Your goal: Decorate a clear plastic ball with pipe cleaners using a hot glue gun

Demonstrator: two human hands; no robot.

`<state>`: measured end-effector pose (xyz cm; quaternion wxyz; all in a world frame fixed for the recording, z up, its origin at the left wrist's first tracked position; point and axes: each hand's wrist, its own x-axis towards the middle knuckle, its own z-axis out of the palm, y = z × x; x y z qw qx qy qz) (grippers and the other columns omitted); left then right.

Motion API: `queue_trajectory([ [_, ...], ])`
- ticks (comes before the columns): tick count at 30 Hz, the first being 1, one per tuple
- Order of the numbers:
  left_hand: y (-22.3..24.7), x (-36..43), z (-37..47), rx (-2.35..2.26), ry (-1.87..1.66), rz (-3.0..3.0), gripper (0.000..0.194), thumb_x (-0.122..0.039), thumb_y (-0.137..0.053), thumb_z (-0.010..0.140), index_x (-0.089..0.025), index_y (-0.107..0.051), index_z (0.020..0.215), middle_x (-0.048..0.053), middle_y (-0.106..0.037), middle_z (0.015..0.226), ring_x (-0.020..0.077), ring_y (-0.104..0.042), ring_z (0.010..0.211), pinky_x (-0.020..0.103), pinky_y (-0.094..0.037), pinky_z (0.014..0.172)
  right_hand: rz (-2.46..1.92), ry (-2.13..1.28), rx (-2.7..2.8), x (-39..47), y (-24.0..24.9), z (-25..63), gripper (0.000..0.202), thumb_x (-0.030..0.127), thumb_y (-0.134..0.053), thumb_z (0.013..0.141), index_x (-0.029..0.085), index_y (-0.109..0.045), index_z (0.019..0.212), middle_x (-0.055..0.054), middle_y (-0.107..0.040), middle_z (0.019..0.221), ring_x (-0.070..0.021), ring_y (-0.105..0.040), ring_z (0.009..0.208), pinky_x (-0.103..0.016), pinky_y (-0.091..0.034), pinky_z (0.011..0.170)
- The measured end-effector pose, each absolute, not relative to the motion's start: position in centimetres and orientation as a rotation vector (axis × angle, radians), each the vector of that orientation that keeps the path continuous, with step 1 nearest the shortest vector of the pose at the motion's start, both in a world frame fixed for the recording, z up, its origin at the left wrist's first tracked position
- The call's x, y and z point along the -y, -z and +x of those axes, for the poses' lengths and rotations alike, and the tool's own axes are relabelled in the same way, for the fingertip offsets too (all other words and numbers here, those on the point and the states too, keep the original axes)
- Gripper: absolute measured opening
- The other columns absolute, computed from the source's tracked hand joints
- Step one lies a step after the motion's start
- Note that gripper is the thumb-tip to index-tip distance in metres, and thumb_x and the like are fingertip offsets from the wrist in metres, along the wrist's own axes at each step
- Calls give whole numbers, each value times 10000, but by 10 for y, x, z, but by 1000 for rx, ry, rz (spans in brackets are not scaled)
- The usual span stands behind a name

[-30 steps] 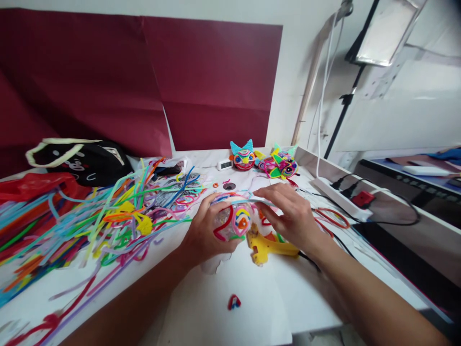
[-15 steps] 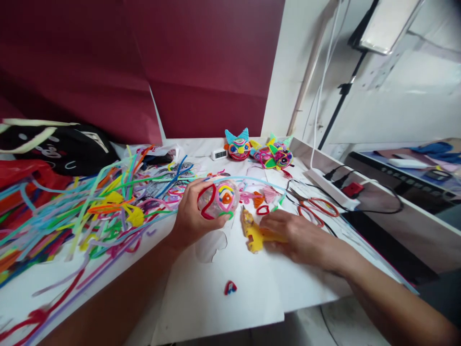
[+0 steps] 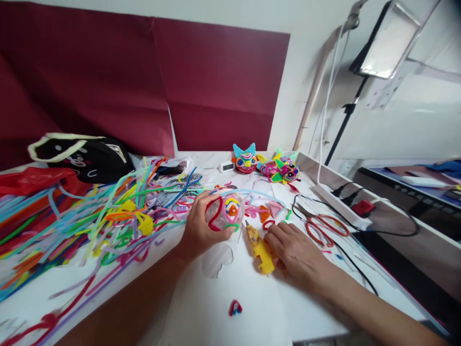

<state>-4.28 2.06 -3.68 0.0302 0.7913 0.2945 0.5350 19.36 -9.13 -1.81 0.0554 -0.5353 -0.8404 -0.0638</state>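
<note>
My left hand (image 3: 203, 228) is closed round a clear plastic ball (image 3: 215, 211) trimmed with pipe cleaners. A red wavy strand runs down its side, and concentric pink, yellow, white and blue rings surround an orange centre. Just to the right, my right hand (image 3: 293, 247) has its fingers curled over a yellow hot glue gun (image 3: 262, 252), partly hiding its handle. The nozzle points up and left, close to the ball but apart from it. Below them on the white paper lies a small red, white and blue pipe-cleaner piece (image 3: 235, 307).
Loose pipe cleaners (image 3: 118, 221) heap on the left beside a black bag (image 3: 90, 158). Two finished decorated heads (image 3: 246, 161) and a small digital clock (image 3: 226, 166) stand at the back. Orange-handled scissors (image 3: 326, 226), a power strip (image 3: 340, 206) and cables lie right.
The view has tilted upward slightly. My right hand has turned the glue gun a little, and its fingers now lie further along it. The left hand keeps its hold on the ball.
</note>
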Motion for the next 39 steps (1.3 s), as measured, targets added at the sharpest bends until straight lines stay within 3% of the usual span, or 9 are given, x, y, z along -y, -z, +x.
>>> queue_trajectory([
  [5,38,-23,-44,-906,-1672,2456,815,-336,-848,554,-220,-466,1265,153,-554,1296,357,-570,1222,543,-519,991,-1319,59,2399,115,-13,205,346,126,-568,750,189,-563,1090,-112,-632,1032,-248,-607,889,-391,-526,773],
  [9,38,-21,-43,-895,-1677,2471,817,-292,-836,543,-216,-460,1264,165,-543,1295,374,-540,1254,552,-506,1002,-1128,130,2275,122,-34,212,216,221,-527,885,229,-524,1100,-102,-646,1016,-237,-635,863,-357,-531,691],
  [13,36,-16,-40,-819,-1694,2523,788,-283,-805,570,-220,-445,1268,175,-522,1308,384,-517,1275,565,-507,986,-1109,9,2216,111,-40,212,150,243,-461,924,240,-542,1050,-81,-624,973,-217,-613,819,-347,-503,642],
  [22,32,-11,-37,-652,-1637,2653,796,-298,-817,597,-219,-417,1281,192,-484,1352,381,-495,1295,574,-495,982,-1187,-291,2132,95,-25,210,227,168,-465,797,215,-525,1012,-50,-573,941,-201,-564,801,-341,-447,639],
  [34,35,-9,-36,-617,-1558,2713,778,-312,-806,621,-225,-416,1288,190,-428,1397,387,-476,1314,554,-501,992,-1200,-531,2048,95,-21,214,283,112,-495,769,236,-517,1022,-25,-579,943,-193,-545,796,-346,-418,683],
  [39,35,-8,-37,-616,-1536,2717,794,-284,-804,618,-246,-402,1303,177,-410,1421,380,-471,1321,547,-503,995,-1211,-589,2026,95,-24,214,196,130,-496,757,225,-503,928,-34,-580,924,-204,-550,786,-354,-413,679],
])
